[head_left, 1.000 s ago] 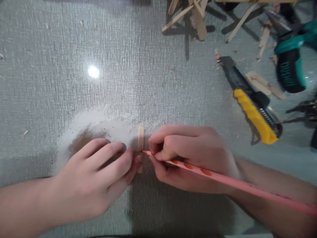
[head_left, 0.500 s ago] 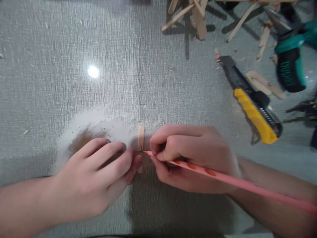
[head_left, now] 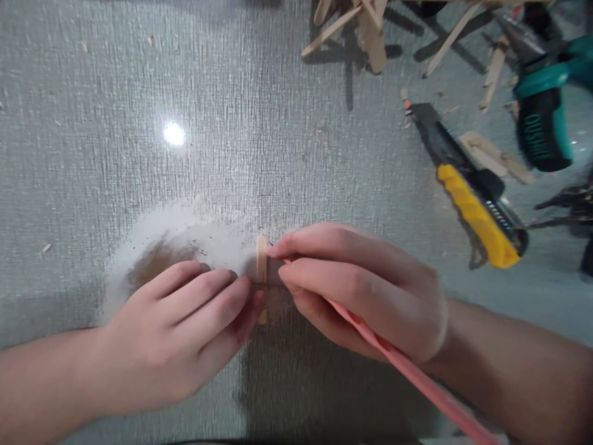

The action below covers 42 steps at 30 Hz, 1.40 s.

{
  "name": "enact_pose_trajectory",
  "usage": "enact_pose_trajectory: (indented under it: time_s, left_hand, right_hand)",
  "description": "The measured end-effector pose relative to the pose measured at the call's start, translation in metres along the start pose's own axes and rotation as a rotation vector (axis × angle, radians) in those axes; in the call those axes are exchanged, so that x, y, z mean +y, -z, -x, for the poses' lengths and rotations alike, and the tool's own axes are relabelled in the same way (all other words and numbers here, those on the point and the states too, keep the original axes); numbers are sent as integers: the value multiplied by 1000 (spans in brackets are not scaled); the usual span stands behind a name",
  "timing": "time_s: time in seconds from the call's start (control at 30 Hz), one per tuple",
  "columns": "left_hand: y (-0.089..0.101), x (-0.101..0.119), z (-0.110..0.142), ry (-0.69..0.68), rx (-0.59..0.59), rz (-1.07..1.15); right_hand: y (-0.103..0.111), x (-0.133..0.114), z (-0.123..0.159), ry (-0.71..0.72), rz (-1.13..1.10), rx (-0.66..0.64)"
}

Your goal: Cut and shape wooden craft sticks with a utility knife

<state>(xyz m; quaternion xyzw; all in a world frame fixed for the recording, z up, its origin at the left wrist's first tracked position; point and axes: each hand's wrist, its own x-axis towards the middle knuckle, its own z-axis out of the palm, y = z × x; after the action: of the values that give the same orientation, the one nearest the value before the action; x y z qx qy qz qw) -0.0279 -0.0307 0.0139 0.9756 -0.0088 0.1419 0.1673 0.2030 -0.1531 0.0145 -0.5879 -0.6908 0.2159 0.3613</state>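
A short piece of wooden craft stick (head_left: 262, 256) lies upright in the picture on the table, with a small pencil mark near its middle. My left hand (head_left: 180, 334) is closed at its lower half, thumb and fingertips pressed against the stick. A thin dark edge (head_left: 275, 285) runs across the stick from my left fingertips toward the right; I cannot make out what it is. My right hand (head_left: 365, 290) grips a pink pencil (head_left: 412, 368), its tip end mostly hidden by the fingers. The right index fingertip is close beside the stick's upper part.
A yellow and black utility knife (head_left: 479, 213) lies at the right, near cut stick pieces (head_left: 484, 154). Teal-handled pliers (head_left: 542, 117) are at the far right. Several craft sticks (head_left: 373, 37) stand joined at the top. A whitish patch with brown dust (head_left: 160, 259) marks the table beside my left hand.
My right hand has shifted upward along the stick with its index finger stretched out. The pencil has turned steeper, its back end swinging down. My left hand has hardly moved.
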Motion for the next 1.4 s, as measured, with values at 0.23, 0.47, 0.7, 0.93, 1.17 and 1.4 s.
enact_pose_trajectory:
  time_s: [0.23, 0.47, 0.7, 0.93, 1.17, 1.4]
  left_hand:
    - [1, -2, 2, 59, -11, 5]
    - [1, -4, 1, 42, -27, 44]
    - [2, -5, 3, 57, -28, 74]
    - [4, -7, 4, 57, -49, 128]
    - [3, -8, 4, 88, -57, 138]
    - [4, -8, 4, 88, -41, 186]
  right_hand:
    - [0, 1, -1, -11, -2, -44]
    - [-1, 0, -4, -55, -54, -80]
    - [0, 2, -1, -28, -22, -60]
    - [-2, 2, -1, -29, 6, -48]
    - [0, 2, -1, -40, -5, -41]
    - [-1, 3, -3, -16, -13, -43]
